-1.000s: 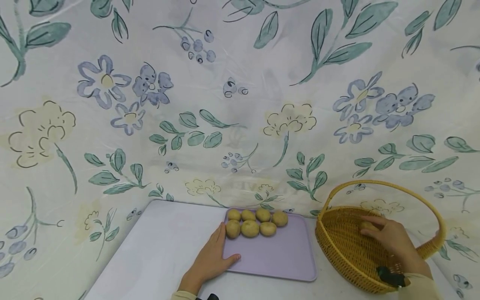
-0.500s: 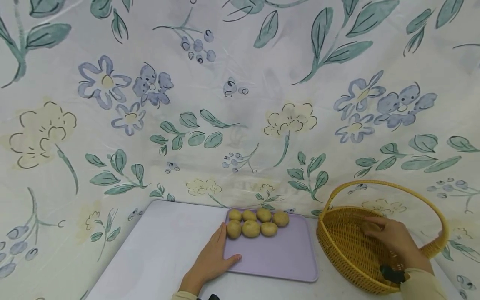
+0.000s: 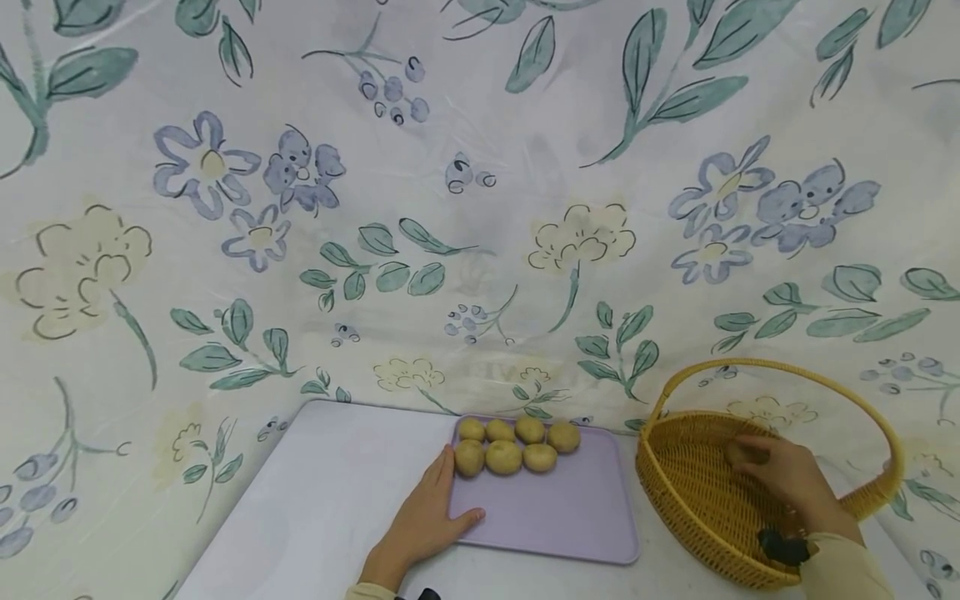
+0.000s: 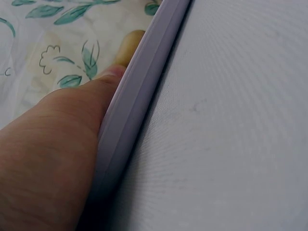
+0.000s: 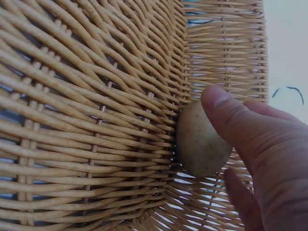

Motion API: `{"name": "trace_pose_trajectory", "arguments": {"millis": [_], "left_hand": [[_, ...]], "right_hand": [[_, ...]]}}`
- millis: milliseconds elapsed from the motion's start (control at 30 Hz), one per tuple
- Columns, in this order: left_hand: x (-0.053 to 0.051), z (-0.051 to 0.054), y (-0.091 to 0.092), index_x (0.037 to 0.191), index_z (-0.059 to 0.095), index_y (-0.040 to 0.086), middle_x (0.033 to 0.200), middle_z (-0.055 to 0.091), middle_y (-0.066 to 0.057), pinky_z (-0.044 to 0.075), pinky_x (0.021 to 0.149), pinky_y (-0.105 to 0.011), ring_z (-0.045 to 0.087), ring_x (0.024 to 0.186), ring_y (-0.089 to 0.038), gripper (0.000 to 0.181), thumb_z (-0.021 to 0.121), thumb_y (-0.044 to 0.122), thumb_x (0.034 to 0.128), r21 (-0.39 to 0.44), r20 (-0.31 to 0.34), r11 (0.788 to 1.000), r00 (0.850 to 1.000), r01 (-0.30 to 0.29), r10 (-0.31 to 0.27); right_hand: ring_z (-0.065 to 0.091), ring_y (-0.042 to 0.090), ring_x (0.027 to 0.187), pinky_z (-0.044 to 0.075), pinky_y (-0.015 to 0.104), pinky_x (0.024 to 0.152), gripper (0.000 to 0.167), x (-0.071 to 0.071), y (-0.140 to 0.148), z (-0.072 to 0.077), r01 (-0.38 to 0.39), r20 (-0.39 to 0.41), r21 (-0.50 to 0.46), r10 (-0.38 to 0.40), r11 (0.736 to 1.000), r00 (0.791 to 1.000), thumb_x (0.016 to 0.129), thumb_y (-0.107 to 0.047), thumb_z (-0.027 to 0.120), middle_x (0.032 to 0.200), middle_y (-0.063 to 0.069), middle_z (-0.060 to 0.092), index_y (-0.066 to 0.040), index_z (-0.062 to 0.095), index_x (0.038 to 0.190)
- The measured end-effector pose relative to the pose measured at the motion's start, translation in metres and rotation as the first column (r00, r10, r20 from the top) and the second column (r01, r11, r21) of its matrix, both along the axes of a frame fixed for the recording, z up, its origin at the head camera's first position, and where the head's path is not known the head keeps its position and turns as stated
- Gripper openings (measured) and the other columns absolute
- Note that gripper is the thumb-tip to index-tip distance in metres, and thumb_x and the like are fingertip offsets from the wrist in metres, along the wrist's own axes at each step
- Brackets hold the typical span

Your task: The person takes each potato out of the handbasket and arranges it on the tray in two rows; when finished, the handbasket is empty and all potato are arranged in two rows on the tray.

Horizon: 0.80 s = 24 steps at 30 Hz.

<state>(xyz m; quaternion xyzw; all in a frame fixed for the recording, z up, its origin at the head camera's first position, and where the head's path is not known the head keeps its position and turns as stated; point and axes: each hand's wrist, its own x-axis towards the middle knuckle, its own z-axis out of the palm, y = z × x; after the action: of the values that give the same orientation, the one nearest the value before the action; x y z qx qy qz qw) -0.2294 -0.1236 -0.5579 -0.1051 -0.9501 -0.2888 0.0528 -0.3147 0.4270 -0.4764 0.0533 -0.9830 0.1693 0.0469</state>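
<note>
In the head view, my left hand [image 3: 426, 518] rests at the left side of a lilac tray [image 3: 547, 517]. Its fingers lie straight along the tray's left edge, and its thumb reaches over the front rim. Two rows of potatoes [image 3: 503, 457] sit along the back of that tray. Inside a wicker basket [image 3: 693, 492] on the right, my right hand [image 3: 787, 479] holds a potato [image 5: 199, 142] between thumb and fingers. The right wrist view shows this potato close against the woven inside of the basket.
The basket's tall arched handle [image 3: 780, 367] rises over the right hand and forearm. A white table [image 3: 322, 475] lies under the tray and basket. Flowered cloth [image 3: 480, 208] hangs behind the table.
The left hand and the tray potatoes keep their places. The right hand stays in the basket with its potato, which now looks darker. The head view has shifted slightly.
</note>
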Motion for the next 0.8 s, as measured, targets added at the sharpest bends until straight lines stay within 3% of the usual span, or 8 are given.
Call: {"name": "trace_pose_trajectory", "arguments": {"millis": [800], "left_hand": [[-0.0009,0.0008,-0.0003,0.161,0.014,-0.004,0.168,0.021,-0.023,0.027,0.127,-0.051,0.026,0.156,-0.038,0.113,0.067,0.064,0.0875,0.006,0.002,1.0,1.0,0.001,-0.001]], "right_hand": [[0.05,0.062,0.121,0.044,0.073,0.096,0.055,0.0006,-0.0023,-0.0027,0.056,0.046,-0.03,-0.055,0.998,0.997,0.09,-0.041,0.076,0.134,0.036,0.059,-0.001,0.068,0.128]]}}
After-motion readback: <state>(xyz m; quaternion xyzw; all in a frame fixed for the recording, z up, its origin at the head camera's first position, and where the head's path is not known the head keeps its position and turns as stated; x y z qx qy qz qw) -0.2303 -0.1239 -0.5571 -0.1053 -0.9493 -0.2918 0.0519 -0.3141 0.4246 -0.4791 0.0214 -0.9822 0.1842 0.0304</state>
